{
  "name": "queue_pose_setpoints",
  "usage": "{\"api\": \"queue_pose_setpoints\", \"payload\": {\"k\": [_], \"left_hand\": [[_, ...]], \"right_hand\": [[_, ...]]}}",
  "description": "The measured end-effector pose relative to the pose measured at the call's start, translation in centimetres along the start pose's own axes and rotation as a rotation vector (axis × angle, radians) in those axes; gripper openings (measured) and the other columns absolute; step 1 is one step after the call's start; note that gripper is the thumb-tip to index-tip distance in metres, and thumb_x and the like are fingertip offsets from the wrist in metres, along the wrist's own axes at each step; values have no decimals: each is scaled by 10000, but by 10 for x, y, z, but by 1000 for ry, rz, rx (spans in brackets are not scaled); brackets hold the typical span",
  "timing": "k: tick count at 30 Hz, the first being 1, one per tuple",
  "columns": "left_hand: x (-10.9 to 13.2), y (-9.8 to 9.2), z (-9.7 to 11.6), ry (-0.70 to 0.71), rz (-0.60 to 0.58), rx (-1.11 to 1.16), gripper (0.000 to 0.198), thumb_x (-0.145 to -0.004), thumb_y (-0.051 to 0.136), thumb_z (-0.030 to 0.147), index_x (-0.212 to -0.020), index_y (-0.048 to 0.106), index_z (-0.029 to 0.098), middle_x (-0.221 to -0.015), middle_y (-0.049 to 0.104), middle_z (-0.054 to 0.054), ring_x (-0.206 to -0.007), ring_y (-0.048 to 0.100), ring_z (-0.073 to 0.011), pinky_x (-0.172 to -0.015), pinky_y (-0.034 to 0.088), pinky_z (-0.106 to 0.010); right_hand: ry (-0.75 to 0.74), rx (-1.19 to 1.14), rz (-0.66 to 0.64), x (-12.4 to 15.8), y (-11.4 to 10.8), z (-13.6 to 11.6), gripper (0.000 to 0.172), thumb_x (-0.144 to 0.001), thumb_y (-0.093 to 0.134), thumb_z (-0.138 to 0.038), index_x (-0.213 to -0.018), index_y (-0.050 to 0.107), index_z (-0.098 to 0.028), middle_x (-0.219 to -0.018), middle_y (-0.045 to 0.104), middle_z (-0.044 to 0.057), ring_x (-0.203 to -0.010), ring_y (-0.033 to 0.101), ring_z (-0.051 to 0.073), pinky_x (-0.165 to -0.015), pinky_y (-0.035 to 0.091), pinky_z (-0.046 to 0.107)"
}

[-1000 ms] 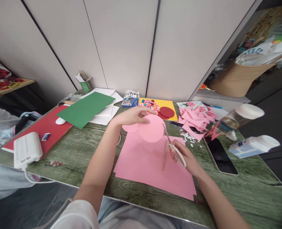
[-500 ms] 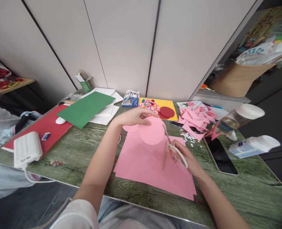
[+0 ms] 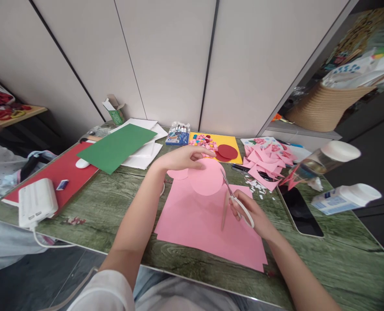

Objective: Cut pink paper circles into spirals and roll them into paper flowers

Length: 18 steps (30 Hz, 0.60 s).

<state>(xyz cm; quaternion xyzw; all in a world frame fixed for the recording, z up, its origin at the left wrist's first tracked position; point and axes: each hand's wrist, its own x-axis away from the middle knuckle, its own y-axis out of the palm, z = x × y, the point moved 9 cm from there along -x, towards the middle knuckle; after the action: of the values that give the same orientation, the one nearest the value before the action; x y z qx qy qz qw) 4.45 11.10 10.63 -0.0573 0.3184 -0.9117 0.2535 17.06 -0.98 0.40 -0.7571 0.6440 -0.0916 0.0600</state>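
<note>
My left hand (image 3: 193, 157) pinches the upper edge of a round pink paper disc (image 3: 206, 178), held up above the table. In my right hand (image 3: 245, 211) are white-handled scissors (image 3: 246, 214), their blades at the disc's right edge. A thin strip of pink paper hangs down close to the scissors. Below lies a large pink sheet (image 3: 192, 224). Another round pink piece (image 3: 178, 173) rests behind it, partly covered by my left hand and the disc.
Pink paper scraps (image 3: 268, 162) and a phone (image 3: 300, 211) lie to the right, near a white-capped bottle (image 3: 346, 198). Pom-poms and red discs (image 3: 227, 152) sit on yellow paper at the back. Leftward are a green sheet (image 3: 119, 147) and a white power bank (image 3: 38, 202).
Almost nothing differs. The pink disc and the scissors have shifted very slightly, while both hands keep their hold.
</note>
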Motion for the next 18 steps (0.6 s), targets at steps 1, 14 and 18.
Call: {"api": "queue_pose_setpoints", "payload": {"k": [1, 14, 18], "left_hand": [[0, 0, 0, -2, 0, 7, 438, -767, 559, 225, -1203, 533, 236, -620, 397, 45, -573, 346, -76, -557, 278, -215], [0, -1, 2, 44, 0, 26, 372, -764, 554, 198, -1134, 587, 217, -988, 618, -42, -868, 523, -122, -706, 388, -236], [-2, 3, 0, 36, -30, -7, 360, -765, 555, 234, -1123, 592, 254, -1048, 614, -24, -829, 514, -113, -677, 378, -235]], "right_hand": [[2, -2, -1, 0, 0, 1, 281, -851, 461, -467, -749, 396, -213, -615, 434, -43, -530, 411, 102, -535, 352, 256], [3, -31, -25, -1, 3, 0, 269, -843, 477, -455, -754, 397, -214, -614, 422, -50, -519, 402, 98, -523, 347, 255], [-7, -55, -34, 0, 4, -1, 269, -837, 488, -456, -759, 402, -213, -632, 421, -46, -528, 398, 99, -534, 342, 258]]}}
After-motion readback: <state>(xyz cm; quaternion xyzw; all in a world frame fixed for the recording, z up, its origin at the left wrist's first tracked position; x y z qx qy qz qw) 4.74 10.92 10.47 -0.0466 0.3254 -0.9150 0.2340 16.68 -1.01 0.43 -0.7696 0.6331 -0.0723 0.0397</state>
